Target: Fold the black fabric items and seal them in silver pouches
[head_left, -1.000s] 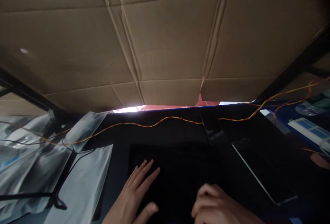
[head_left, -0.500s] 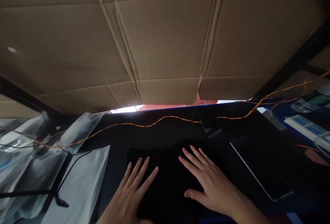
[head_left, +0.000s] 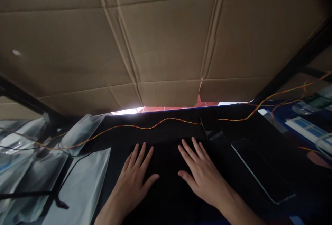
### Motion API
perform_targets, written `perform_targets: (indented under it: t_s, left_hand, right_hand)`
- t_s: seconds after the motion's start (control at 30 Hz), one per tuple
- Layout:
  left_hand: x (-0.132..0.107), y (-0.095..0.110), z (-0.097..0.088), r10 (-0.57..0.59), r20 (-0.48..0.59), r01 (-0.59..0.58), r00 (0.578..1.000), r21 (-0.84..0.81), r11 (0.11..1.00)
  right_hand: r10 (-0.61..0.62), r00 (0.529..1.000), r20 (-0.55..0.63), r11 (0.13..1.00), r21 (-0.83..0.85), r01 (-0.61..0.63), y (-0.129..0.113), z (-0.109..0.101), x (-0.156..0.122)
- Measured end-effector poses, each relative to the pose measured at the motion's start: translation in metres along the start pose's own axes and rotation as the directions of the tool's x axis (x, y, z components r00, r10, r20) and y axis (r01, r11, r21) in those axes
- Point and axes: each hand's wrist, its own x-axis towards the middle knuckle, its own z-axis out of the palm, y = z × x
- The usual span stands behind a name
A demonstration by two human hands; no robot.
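Observation:
My left hand [head_left: 133, 180] lies flat, palm down, with its fingers a little apart. Opposite it, my right hand [head_left: 201, 173] is also flat, fingers spread and thumb pointing inward. Both press on a flat, deep-black sheet-like piece [head_left: 166, 183], which looks like cloth; its edges blend into the black table surface [head_left: 145, 135]. Neither hand grips anything. To the right of my right hand lies a dark-screened phone [head_left: 261, 169]. A second dark, glossy flat thing [head_left: 214, 130] sits just beyond my right fingertips.
Clear plastic bags [head_left: 36, 169] and a white pouch [head_left: 80, 180] are at the left, with a black cable [head_left: 58, 197] over them. A red-yellow twisted wire [head_left: 155, 125] crosses the back. Cardboard [head_left: 166, 45] stands behind. A bottle [head_left: 308, 105] and a blue-white pack [head_left: 308, 131] are at the right.
Both hands have slid forward, away from me, over the black piece. My left thumb now shows, stretched inward. The rest looks unchanged apart from a slight camera shift.

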Motion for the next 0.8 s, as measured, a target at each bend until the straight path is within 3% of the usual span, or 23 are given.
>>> perform_targets:
  t_s: [0.1,0.27,0.5,0.63,0.8]
  left_hand:
    - [0.0,-0.007,0.006,0.004,0.023,-0.004,1.0,-0.005,1.0]
    - [0.003,-0.017,-0.001,-0.006,0.049,0.008,0.999,-0.036,0.999]
    - [0.021,-0.039,-0.008,-0.155,0.026,0.156,0.988,-0.043,0.987]
    - [0.035,-0.052,-0.016,-0.199,0.029,0.201,0.98,-0.063,0.978]
    - [0.043,-0.055,-0.025,-0.178,0.003,0.177,0.984,-0.14,0.974]
  right_hand:
    - [0.015,1.0,0.0,1.0,0.006,-0.015,0.015,0.001,0.008]
    - [0.012,0.998,-0.058,1.0,0.022,-0.011,0.043,-0.012,0.01]
    - [0.163,0.979,-0.122,0.985,0.066,-0.156,0.088,-0.026,0.011]
    - [0.159,0.983,-0.09,0.98,0.137,-0.146,0.09,-0.033,0.018]
    - [0.139,0.988,-0.073,0.974,0.191,-0.123,0.084,-0.039,0.022]
